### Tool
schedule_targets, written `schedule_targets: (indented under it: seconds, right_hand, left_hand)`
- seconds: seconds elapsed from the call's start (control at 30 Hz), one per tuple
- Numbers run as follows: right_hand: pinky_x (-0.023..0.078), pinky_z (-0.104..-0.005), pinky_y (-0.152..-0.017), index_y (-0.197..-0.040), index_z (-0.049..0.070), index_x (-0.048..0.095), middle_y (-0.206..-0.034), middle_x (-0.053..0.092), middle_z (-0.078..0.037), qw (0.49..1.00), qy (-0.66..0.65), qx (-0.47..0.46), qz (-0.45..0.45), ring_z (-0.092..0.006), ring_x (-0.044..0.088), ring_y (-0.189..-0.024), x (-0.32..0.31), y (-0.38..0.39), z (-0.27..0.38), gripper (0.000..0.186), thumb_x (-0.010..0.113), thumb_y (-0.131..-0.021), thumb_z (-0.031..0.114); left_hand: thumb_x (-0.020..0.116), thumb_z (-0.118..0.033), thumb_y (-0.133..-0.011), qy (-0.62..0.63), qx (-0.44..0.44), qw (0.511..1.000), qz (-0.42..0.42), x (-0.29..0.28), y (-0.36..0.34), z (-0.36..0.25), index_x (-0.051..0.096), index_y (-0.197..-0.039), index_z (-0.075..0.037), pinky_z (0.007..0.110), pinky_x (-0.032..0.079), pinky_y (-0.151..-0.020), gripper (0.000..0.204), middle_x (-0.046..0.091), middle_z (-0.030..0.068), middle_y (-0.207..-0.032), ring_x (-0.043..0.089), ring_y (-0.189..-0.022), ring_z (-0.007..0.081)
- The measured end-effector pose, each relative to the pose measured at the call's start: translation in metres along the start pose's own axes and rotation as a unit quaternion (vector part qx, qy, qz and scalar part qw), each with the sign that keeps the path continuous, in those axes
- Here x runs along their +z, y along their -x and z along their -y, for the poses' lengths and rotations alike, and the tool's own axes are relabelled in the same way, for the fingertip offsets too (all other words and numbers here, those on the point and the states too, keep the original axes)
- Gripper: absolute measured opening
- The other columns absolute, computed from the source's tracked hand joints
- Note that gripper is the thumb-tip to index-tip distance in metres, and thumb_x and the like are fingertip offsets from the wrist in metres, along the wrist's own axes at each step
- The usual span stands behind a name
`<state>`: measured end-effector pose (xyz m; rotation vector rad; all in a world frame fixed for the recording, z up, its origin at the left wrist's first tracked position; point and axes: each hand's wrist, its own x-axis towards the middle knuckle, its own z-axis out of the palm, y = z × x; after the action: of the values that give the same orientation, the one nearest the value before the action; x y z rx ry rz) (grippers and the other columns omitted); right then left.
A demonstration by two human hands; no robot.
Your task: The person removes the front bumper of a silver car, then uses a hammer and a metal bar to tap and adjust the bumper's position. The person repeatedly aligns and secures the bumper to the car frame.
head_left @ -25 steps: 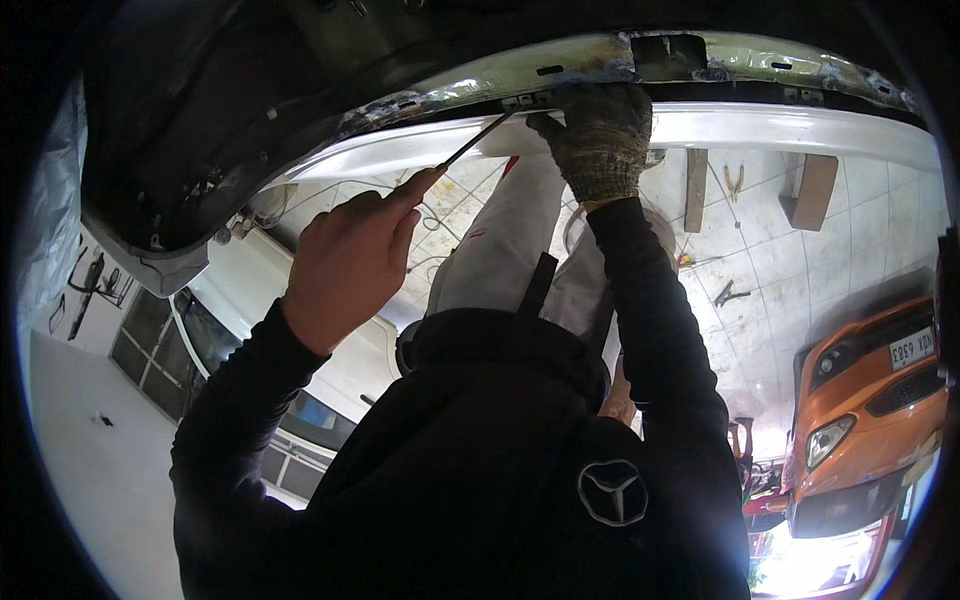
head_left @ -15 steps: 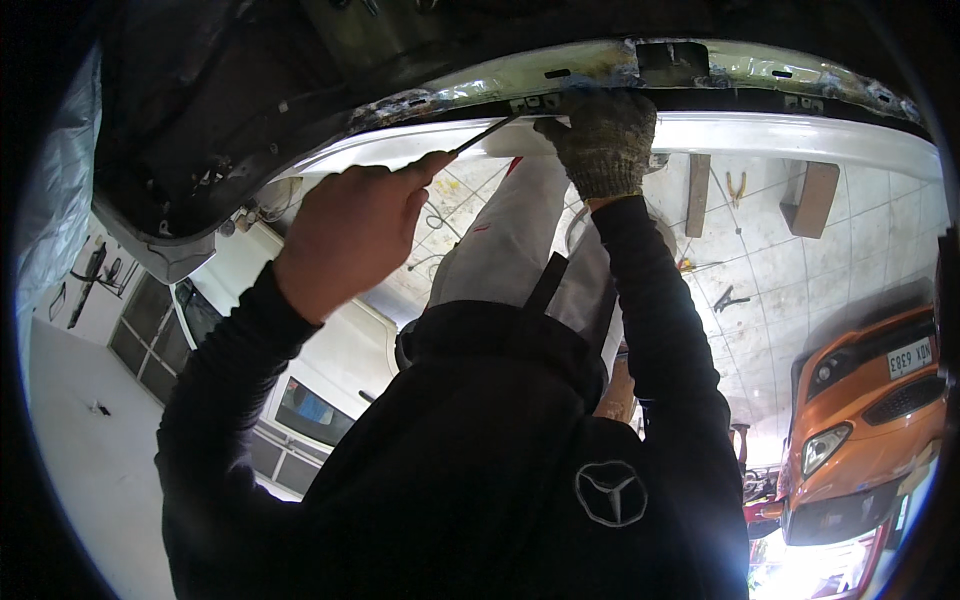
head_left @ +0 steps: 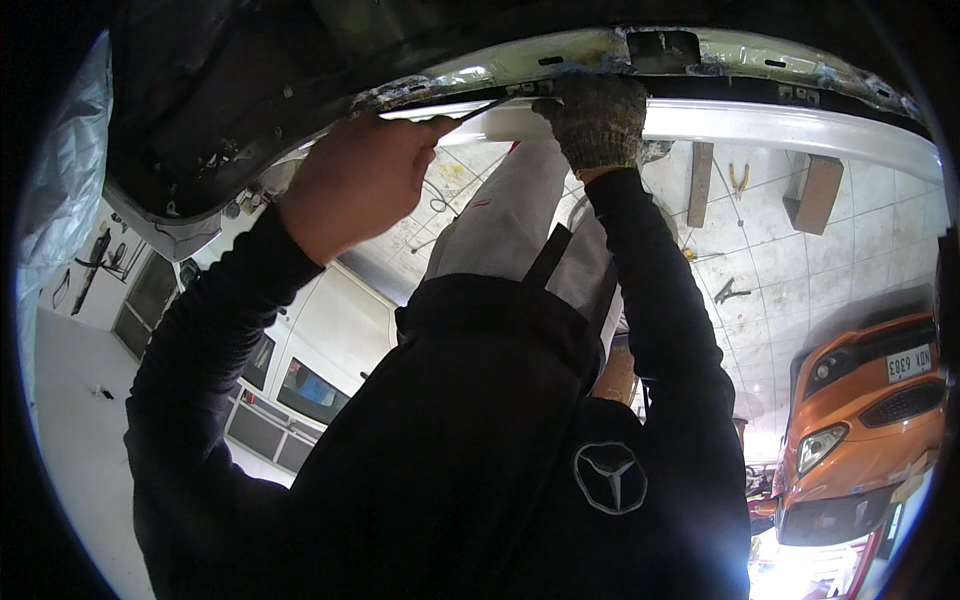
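Note:
My bare left hand (head_left: 360,180) is closed around a thin dark-shafted tool (head_left: 482,111), its handle hidden in my fist. The tool's tip reaches the gap between a long white bumper (head_left: 770,121) and the worn metal edge (head_left: 480,72) of a vehicle body, beside a small clip. Just to the right, my right hand (head_left: 600,125), in a dirty knitted glove, is bent over the bumper's upper edge. Its fingertips are lost in the dark gap.
Below the bumper, a tiled floor holds pliers (head_left: 739,180), a brown block (head_left: 816,194), a wooden bar (head_left: 700,185) and a black clamp (head_left: 731,292). An orange car (head_left: 865,420) stands at right, a white vehicle (head_left: 335,335) at left. Plastic sheeting (head_left: 65,180) hangs far left.
My left hand has risen closer to the bumper, and the tool lies at a flatter slant with its tip still near the clip. My right hand stays at the bumper edge.

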<state>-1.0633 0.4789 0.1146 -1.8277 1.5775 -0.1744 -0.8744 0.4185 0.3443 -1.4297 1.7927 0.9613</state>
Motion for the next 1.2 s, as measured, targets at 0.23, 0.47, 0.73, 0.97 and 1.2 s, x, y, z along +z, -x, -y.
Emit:
schedule_targets:
  seconds: [0.23, 0.47, 0.73, 0.97, 1.2]
  right_hand:
    - [0.051, -0.0495, -0.085, -0.094, 0.022, 0.082, -0.093, 0.078, -0.006, 0.994, 0.054, -0.035, -0.084, -0.0312, 0.072, -0.091, 0.005, -0.001, -0.002, 0.036, 0.082, -0.076, 0.054]
    - [0.052, -0.0514, -0.081, -0.098, 0.022, 0.082, -0.097, 0.078, -0.006, 0.998, 0.051, -0.038, -0.021, -0.0315, 0.072, -0.094, -0.001, 0.001, -0.005, 0.040, 0.082, -0.075, 0.055]
    - [0.048, -0.0515, -0.096, -0.102, 0.023, 0.082, -0.109, 0.077, -0.004, 0.996, 0.037, -0.049, -0.062, -0.0304, 0.068, -0.107, 0.013, 0.005, -0.008, 0.044, 0.080, -0.077, 0.059]
    - [0.044, -0.0500, -0.102, -0.099, 0.025, 0.080, -0.096, 0.072, -0.004, 0.973, -0.016, -0.107, -0.202, -0.0299, 0.065, -0.109, 0.025, 0.010, -0.019, 0.030, 0.085, -0.080, 0.047]
    - [0.053, -0.0456, -0.077, -0.080, 0.018, 0.076, -0.087, 0.070, -0.004, 0.983, -0.031, 0.061, -0.171, -0.0306, 0.069, -0.086, -0.011, 0.032, -0.009, 0.033, 0.092, -0.071, 0.046]
  left_hand:
    - [0.059, -0.016, -0.104, -0.044, 0.005, 0.999, 0.021, 0.008, 0.007, -0.003, 0.065, -0.144, -0.017, 0.048, 0.058, -0.073, 0.040, 0.073, 0.0204, -0.089, 0.072, -0.076, 0.0364]
    - [0.062, -0.016, -0.099, 0.008, 0.027, 0.999, -0.017, 0.007, 0.005, 0.004, 0.075, -0.119, -0.008, 0.048, 0.059, -0.074, 0.026, 0.073, 0.0194, -0.084, 0.073, -0.079, 0.0345]
    - [0.057, -0.018, -0.106, -0.058, -0.011, 0.997, 0.052, 0.009, 0.000, -0.009, 0.059, -0.150, -0.015, 0.047, 0.057, -0.071, 0.044, 0.073, 0.0179, -0.086, 0.070, -0.074, 0.0331]
    - [0.058, -0.012, -0.105, 0.130, -0.074, 0.984, -0.099, 0.051, 0.067, -0.020, 0.051, -0.155, -0.013, 0.047, 0.060, -0.079, 0.051, 0.073, 0.0209, -0.096, 0.073, -0.088, 0.0375]
    - [0.060, -0.010, -0.106, 0.425, -0.172, 0.871, -0.175, 0.139, 0.106, -0.028, 0.056, -0.154, -0.009, 0.026, 0.049, -0.070, 0.048, 0.068, 0.0027, -0.094, 0.054, -0.074, 0.0079]
